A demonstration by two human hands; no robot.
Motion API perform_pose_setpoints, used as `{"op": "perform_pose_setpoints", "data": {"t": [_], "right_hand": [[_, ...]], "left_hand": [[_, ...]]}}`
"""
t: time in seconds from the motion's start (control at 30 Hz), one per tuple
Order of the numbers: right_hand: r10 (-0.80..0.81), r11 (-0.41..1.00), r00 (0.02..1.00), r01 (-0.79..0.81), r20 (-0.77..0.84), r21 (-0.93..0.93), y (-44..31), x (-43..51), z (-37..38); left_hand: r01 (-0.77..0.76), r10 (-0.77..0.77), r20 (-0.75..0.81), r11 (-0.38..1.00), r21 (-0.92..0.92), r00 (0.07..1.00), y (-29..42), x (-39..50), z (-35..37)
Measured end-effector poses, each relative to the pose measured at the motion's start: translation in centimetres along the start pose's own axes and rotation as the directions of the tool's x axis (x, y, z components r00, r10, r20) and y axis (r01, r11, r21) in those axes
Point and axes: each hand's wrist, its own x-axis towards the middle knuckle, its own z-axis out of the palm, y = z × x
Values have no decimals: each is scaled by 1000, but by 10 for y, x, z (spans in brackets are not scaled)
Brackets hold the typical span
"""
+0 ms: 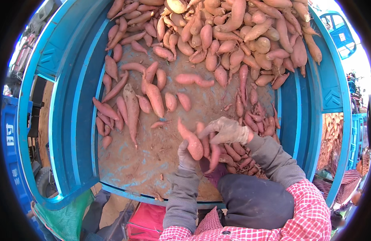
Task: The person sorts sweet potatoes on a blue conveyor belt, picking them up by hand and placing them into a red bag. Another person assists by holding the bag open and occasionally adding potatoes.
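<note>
My left hand (187,157), in a pale work glove, grips a plump sweet potato (191,145) whose thin end points away from me. Right beside that, my gloved right hand (229,131) has its fingers around a slender sweet potato (214,156) that hangs downward. Another narrow sweet potato (204,141) sits between the two hands; which hand supports it is unclear. Under my right forearm lie small, thin sweet potatoes (232,152) in a heap along the bed's right side. My dark-trousered knee (254,198) partly covers that heap.
A large pile of sweet potatoes (209,33) fills the far end of the blue metal truck bed (122,165). Loose sweet potatoes (154,96) lie to the left. Blue side walls (65,114) rise on both sides. Outside are a green mesh sack (65,214) and a red bag (146,221).
</note>
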Motion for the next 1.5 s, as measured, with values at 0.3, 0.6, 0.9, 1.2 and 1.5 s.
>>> {"op": "perform_pose_setpoints", "data": {"t": [0.3,0.6,0.9,1.2,1.5], "right_hand": [[-25,622,701,-548,-713,-560,82,46,-88],[-97,694,648,-500,-756,-518,83,109,-88],[-128,507,827,-420,-548,-753,64,175,-79],[118,993,961,-110,-249,47,-4,115,13],[-304,940,773,148,557,309,-205,62,206]], "left_hand": [[46,-6,-85,876,480,996,13,-10,24],[88,-89,-22,996,-8,996,36,-32,-50],[-31,32,-14,998,56,999,40,-39,-30],[-252,253,-36,967,34,967,47,-97,-50],[-618,727,-333,687,383,601,64,-336,-82]]}}
